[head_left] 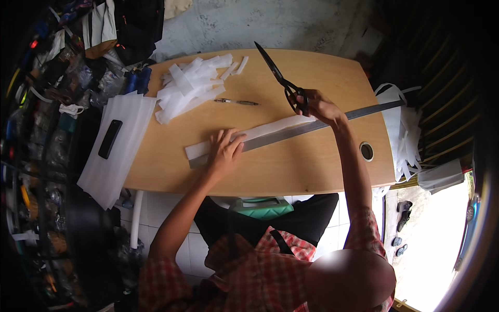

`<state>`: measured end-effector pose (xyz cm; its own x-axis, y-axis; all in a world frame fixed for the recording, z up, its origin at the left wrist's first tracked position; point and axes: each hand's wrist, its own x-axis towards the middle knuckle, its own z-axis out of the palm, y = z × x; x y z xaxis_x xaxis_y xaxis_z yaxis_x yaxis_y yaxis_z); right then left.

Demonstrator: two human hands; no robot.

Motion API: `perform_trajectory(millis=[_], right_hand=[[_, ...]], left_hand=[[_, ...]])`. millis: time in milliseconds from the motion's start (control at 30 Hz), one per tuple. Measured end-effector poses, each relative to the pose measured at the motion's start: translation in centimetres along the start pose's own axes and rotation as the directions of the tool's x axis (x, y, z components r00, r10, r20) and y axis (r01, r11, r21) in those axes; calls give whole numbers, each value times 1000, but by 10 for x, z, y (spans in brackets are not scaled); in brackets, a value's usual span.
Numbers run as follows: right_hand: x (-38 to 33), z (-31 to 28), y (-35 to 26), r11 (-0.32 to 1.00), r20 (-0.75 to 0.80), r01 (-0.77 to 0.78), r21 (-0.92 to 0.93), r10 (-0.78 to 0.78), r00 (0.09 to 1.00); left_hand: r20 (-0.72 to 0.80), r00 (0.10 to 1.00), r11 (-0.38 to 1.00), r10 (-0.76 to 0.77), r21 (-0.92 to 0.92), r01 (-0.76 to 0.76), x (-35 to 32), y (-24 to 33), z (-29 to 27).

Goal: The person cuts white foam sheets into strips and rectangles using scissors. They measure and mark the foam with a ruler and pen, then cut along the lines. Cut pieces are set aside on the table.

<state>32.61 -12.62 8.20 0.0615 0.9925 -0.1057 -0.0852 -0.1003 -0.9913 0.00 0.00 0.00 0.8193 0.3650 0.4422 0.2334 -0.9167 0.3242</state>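
the left hand [225,151] rests on the white strip [275,128], fingers loosely spread – gripping nothing. strip and grey straightedge [280,137] run side by side toward two o'clock. the right hand [319,106] curls round the black scissors [281,79], tip toward eleven o'clock. best press evenly – fingertips flat, so neither slips.

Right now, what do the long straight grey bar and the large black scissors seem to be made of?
Long straight grey bar: perhaps metal, dull finish, judging by its thin, stiff-looking shape; plastic is possible. Large black scissors: probably metal, dark finish, given the slim, pointed blades.
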Motion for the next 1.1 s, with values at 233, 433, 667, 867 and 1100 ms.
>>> perform_trajectory(millis=[233,433,667,867,1100], right_hand=[[-95,123,22,985,-23,30,172,-26,999],[-138,179,80,998,-127,22,53,-15,992],[-171,184,64,985,-229,-117,-126,85,970],[-170,194,78,994,-285,-62,-91,33,958],[-174,194,74,990,-213,-71,-122,43,976]], left_hand=[[57,994,988,-94,-115,100,18,2,-5],[263,958,916,-112,-347,202,47,-19,-13],[529,828,606,-188,-601,521,79,7,-85],[561,818,564,-127,-637,525,79,31,-95],[550,817,530,-171,-648,547,77,33,-101]])
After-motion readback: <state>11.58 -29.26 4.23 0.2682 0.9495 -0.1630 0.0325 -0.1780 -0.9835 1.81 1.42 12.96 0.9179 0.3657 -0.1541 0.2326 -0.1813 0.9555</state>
